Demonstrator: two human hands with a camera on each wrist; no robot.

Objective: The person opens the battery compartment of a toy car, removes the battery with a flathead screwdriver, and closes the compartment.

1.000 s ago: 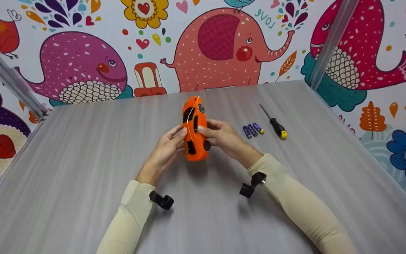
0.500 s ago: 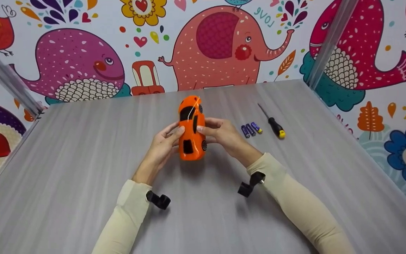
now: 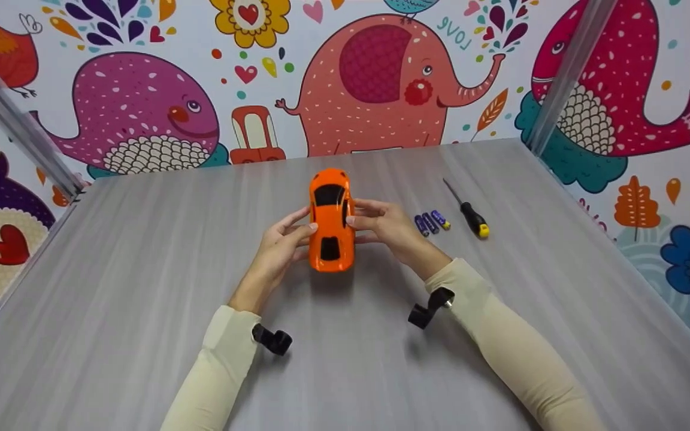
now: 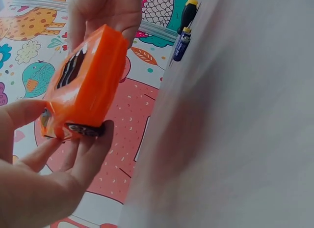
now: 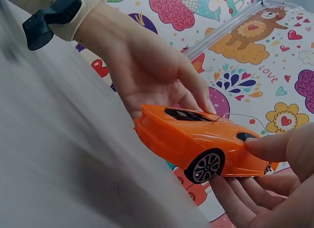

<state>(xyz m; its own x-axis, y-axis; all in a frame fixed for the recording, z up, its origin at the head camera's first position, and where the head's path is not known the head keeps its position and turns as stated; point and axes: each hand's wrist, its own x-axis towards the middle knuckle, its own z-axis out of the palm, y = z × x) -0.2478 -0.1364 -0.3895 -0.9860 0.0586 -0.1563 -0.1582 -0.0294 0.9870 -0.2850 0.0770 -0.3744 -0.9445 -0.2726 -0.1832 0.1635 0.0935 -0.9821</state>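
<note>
An orange toy car with black windows is held a little above the grey table, roof up and lengthwise away from me. My left hand grips its left side, thumb on top and fingers underneath. My right hand grips its right side the same way. In the left wrist view the car lies between my left fingers and the right hand. The right wrist view shows the car, one wheel, a thin wire antenna, and my right thumb on its side.
Three small purple batteries lie on the table just right of my right hand. A screwdriver with a black and yellow handle lies beyond them. Cartoon-patterned walls close off the table at the back and both sides.
Both hands have rolled the car from tilted on its side, wheels showing at the right, to level with its roof facing up. The batteries and screwdriver have not moved.
</note>
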